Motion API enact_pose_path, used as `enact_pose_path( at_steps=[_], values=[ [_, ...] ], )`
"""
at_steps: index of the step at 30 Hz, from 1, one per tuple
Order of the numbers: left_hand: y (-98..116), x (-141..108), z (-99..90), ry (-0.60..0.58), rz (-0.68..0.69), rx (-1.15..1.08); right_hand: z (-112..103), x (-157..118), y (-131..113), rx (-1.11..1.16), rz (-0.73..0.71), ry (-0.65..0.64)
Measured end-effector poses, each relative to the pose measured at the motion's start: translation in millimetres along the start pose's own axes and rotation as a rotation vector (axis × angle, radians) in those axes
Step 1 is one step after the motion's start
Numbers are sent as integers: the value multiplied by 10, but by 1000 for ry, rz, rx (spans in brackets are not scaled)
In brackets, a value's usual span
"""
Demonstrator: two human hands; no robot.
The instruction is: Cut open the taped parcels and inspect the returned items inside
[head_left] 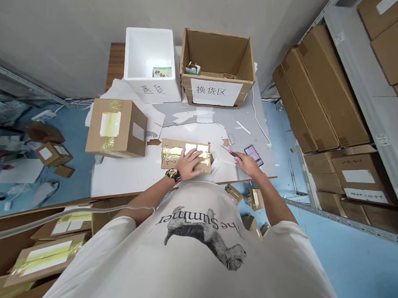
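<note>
Grey walls stand around this store room, and the blue floor (353, 268) has boxes and scraps on it. Tall metal shelves (360, 68) on the right hold big brown boxes, stacked close so they fit. At the far end of a long table (247, 125) sit a white foam box (150, 53) and an open cardboard box (216, 65). Each has writing on its front, maybe so people know what goes in it. A big taped box (116, 128) sits on the left of the table, on white paper.

Near the table's close edge lies a small flat cardboard parcel (185, 156) with shiny tape on it. The person's left hand (190, 162) lies on top of it, open and flat, with the fingers spread. That looks like a way to keep the parcel from sliding. A black and yellow watch (173, 175) is on that wrist.

The right hand (248, 165) is just beside the parcel, curled closed around a thin red-handled tool (234, 154). Its tip points at the parcel, but it is not touching it. A phone (254, 155) lies on the table just past that hand.
</note>
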State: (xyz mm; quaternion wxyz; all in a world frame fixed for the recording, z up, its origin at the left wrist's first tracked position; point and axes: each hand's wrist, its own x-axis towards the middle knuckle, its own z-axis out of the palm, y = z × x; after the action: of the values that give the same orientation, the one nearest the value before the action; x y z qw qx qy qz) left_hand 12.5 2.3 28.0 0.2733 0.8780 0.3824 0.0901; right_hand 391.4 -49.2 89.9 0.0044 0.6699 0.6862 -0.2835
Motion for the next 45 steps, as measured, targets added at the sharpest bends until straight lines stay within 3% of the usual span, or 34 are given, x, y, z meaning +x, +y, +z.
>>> enact_pose_path(
  at_steps=[5,11,14,18,24,29,33,39,42,45],
  values=[
    [116,17,53,-51,-36,84,307,-56,-196,341,-64,-78],
    [134,289,100,-86,-189,184,376,59,-274,513,-67,-52],
    [130,341,94,-33,-192,211,329,80,-253,543,-38,-74],
    [155,229,0,-32,-159,211,171,136,-281,558,-29,-150],
    [269,99,-89,-66,-181,260,-115,355,-426,346,-52,-299],
    [270,81,-112,-85,-163,256,-125,598,-537,280,-98,-404],
    [247,55,-133,-94,-148,239,-191,715,-604,312,-42,-519],
    [213,63,-185,-95,-117,220,-300,608,-688,406,-16,-673],
    [193,108,-211,-84,-117,206,-289,498,-715,351,-41,-659],
    [144,112,-246,-83,-93,175,-328,358,-546,366,-8,-612]
  ],
)
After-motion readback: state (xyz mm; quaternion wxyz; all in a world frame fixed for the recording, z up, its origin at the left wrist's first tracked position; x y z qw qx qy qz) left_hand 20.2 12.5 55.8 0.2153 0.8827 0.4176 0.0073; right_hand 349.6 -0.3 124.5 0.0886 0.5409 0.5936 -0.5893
